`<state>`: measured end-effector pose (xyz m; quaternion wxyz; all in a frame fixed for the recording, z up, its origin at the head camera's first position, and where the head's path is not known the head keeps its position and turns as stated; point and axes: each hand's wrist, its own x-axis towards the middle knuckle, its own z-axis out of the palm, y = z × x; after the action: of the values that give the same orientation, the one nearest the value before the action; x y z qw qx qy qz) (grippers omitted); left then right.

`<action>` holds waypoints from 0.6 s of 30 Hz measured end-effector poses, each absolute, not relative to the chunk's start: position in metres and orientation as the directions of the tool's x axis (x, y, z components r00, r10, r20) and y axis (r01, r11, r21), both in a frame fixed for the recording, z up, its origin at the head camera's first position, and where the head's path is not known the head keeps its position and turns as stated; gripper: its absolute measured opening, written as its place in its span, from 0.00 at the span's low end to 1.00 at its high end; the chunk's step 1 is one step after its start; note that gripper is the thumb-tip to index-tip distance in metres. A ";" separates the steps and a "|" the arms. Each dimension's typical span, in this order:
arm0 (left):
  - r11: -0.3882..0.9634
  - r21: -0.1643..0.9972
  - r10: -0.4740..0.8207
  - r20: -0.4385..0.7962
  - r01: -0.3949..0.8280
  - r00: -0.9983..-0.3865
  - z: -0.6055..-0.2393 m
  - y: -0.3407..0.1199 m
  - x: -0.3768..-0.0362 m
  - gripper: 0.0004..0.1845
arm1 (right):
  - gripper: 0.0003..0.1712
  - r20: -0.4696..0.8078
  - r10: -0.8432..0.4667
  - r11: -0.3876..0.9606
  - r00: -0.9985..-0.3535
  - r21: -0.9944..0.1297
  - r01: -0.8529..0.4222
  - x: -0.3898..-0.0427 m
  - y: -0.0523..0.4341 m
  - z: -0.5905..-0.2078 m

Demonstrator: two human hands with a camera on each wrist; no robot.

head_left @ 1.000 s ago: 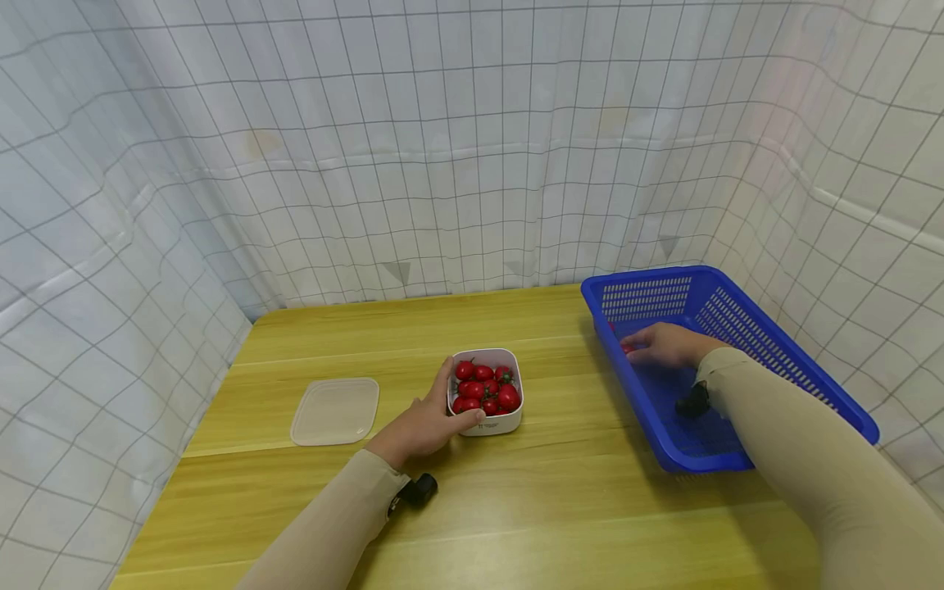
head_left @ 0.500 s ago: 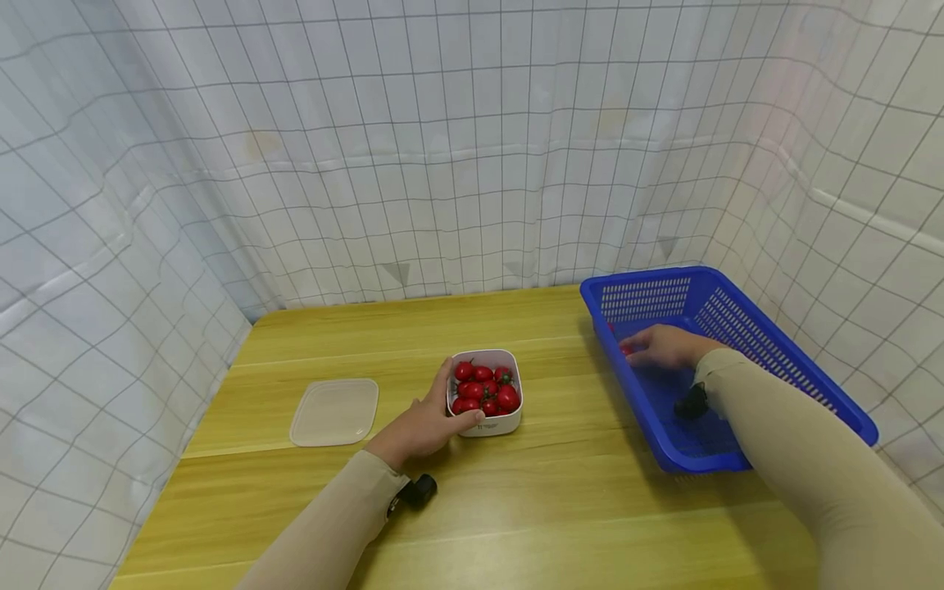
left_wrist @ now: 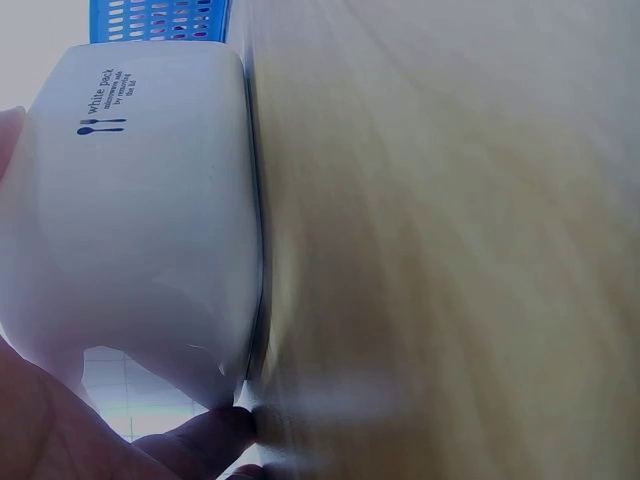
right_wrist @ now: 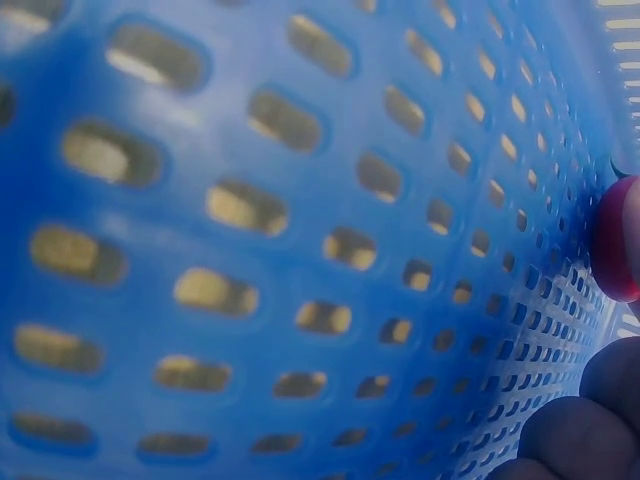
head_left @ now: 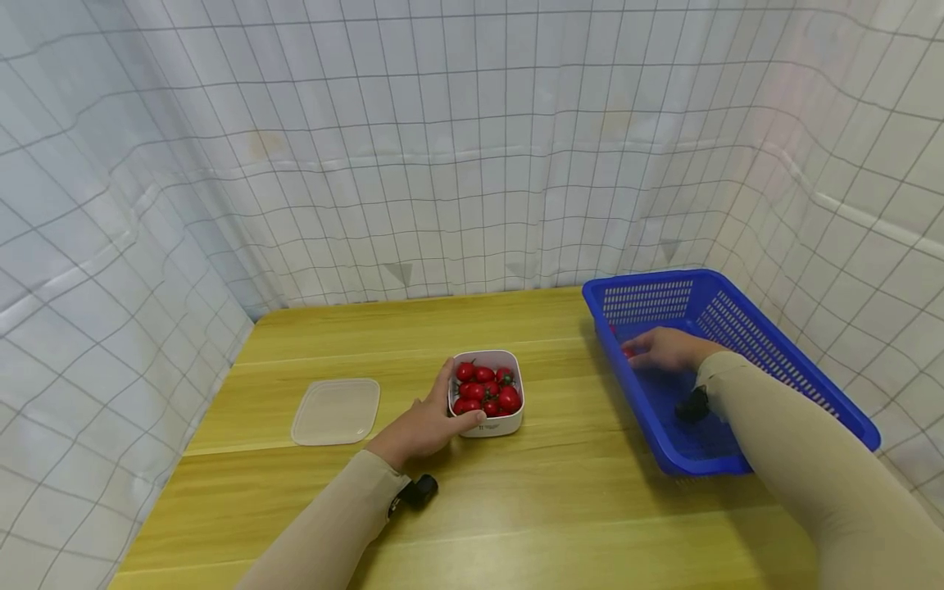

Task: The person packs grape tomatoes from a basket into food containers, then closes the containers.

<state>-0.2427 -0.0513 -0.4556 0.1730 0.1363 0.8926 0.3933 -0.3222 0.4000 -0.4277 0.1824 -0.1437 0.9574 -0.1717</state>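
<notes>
Nothing has moved: white tub (head_left: 487, 393) holds tomatoes (head_left: 487, 388), blue basket (head_left: 774, 352) one.

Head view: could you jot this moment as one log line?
left hand: holds tomato box | right hand: in blue basket, at a tomato | lid: on table

Two bare hands, left hand (head_left: 422, 424) and right hand (head_left: 667, 348), each emerging from a long, close-fitting beige fabric sleeve (head_left: 328, 524) reaching to the wrist. Strapped under each cuff, a small black rounded wrist camera (head_left: 418, 492), the second one (head_left: 693, 403) beneath the right cuff.
</notes>
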 end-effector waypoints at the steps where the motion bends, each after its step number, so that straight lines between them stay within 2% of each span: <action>1: 0.652 0.750 0.380 -0.198 0.111 -0.904 -0.456 -0.051 -0.243 0.61 | 0.31 -0.301 -0.336 0.900 -0.893 -0.381 -0.210 -0.322 0.400 -0.428; 18: 0.652 0.750 0.372 -0.194 0.107 -0.908 -0.455 -0.050 -0.241 0.60 | 0.32 -0.306 -0.345 0.890 -0.888 -0.407 -0.205 -0.321 0.401 -0.427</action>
<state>-0.2411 -0.0496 -0.4551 0.1677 0.1341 0.8933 0.3948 -0.3208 0.4010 -0.4273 0.1882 -0.1442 0.9538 -0.1849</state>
